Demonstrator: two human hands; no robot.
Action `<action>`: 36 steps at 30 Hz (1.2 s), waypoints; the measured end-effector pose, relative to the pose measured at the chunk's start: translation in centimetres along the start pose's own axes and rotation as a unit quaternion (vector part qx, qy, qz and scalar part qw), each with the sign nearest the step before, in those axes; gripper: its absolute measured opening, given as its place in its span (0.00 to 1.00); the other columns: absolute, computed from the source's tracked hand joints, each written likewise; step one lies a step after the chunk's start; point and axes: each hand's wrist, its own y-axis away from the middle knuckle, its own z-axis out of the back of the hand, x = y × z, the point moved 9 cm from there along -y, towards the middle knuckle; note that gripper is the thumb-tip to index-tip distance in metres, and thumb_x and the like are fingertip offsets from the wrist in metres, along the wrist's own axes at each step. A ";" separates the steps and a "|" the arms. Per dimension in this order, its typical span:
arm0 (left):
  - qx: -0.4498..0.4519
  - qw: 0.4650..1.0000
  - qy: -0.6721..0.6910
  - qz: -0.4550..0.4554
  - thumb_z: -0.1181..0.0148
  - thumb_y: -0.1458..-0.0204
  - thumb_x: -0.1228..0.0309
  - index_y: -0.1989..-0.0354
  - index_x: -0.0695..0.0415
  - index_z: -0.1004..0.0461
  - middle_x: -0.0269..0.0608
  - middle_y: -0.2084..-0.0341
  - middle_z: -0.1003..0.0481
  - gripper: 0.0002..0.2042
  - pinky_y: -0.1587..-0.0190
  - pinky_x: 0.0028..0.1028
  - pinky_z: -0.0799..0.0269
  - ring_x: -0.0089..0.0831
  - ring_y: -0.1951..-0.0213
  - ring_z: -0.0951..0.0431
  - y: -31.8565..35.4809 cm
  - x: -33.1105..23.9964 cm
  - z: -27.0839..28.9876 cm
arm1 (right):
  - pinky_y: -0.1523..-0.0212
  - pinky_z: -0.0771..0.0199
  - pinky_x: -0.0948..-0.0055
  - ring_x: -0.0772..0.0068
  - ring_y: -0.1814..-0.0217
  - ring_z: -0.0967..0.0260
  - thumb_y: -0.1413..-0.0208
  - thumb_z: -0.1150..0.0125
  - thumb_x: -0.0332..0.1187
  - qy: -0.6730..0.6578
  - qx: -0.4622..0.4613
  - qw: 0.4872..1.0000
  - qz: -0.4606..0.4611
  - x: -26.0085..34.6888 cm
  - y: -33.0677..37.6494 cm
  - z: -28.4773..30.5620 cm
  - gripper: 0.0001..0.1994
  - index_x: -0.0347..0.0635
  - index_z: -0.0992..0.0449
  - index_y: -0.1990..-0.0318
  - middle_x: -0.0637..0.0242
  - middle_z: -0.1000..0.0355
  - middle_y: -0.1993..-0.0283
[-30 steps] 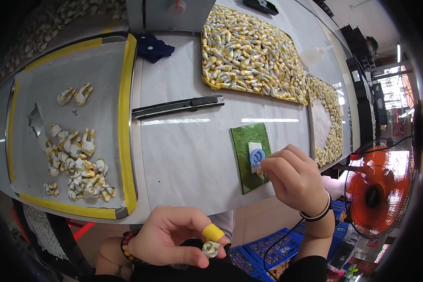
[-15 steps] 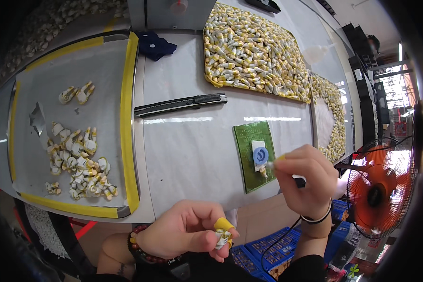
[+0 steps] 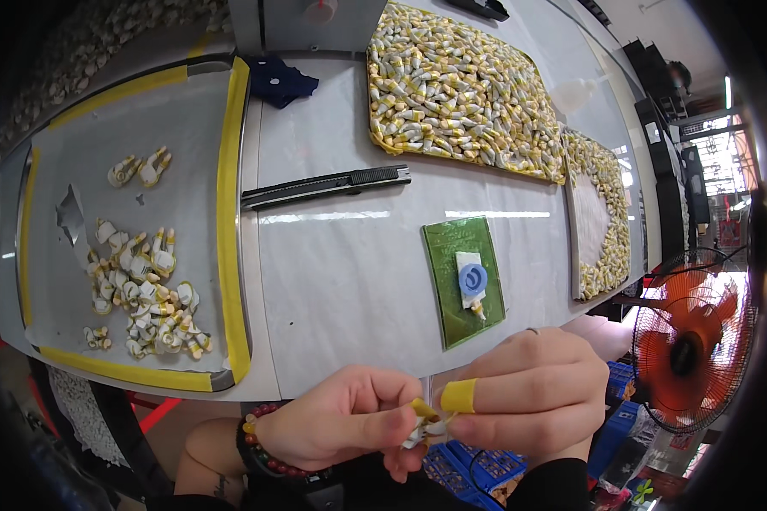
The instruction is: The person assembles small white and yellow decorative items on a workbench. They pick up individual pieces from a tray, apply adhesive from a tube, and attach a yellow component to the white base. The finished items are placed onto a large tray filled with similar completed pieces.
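Low in front of me, my left hand [image 3: 337,422] pinches a small white figurine piece [image 3: 416,438] with yellow and dark marks. Against it, the closed fingertips of my right hand [image 3: 528,392] meet the left ones; whatever they pinch is too small to make out. Yellow tape wraps a finger on each hand. Beyond the hands a green plate [image 3: 447,255] lies on the table, carrying a white pad with a blue ring-shaped piece [image 3: 473,278] and a small white-and-yellow bit [image 3: 479,311] at the pad's near end.
A yellow-taped tray [image 3: 232,213] at left holds several loose white-and-yellow pieces [image 3: 158,315]. A black utility knife [image 3: 328,187] lies mid-table. Behind stands a tray packed with similar pieces [image 3: 460,94], with another part-filled tray [image 3: 592,213] beside it. An orange fan [image 3: 686,349] is far right.
My right hand has come from beside the blue ring piece down and left to the piece in my left hand. The left hand stays nearly in place.
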 end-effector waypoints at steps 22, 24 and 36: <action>-0.087 0.976 -0.139 -0.146 0.37 0.49 0.75 0.62 0.65 0.29 0.39 0.66 0.25 0.10 0.56 0.21 0.30 0.21 0.61 0.25 1.0 -2.5 0.4 | 0.83 0.39 0.83 0.73 0.77 0.30 0.61 0.38 0.28 0.151 0.058 0.987 0.005 1.7 -0.2 -1.6 0.08 0.37 0.22 0.70 0.63 0.26 0.73; -0.113 0.967 -0.156 -0.164 0.33 0.53 0.75 0.63 0.65 0.29 0.42 0.66 0.25 0.13 0.57 0.25 0.32 0.24 0.61 0.26 1.1 -2.8 0.4 | 0.83 0.39 0.83 0.73 0.77 0.30 0.61 0.38 0.28 0.155 0.053 0.986 0.017 1.9 0.0 -1.6 0.08 0.37 0.22 0.70 0.63 0.26 0.73; -0.037 0.949 -0.290 -0.118 0.35 0.52 0.79 0.65 0.64 0.27 0.34 0.71 0.25 0.08 0.63 0.18 0.31 0.17 0.67 0.27 1.4 -2.7 -0.9 | 0.74 0.27 0.77 0.67 0.73 0.29 0.65 0.38 0.22 0.089 0.002 0.989 0.121 3.7 0.6 -1.2 0.06 0.32 0.25 0.75 0.58 0.27 0.71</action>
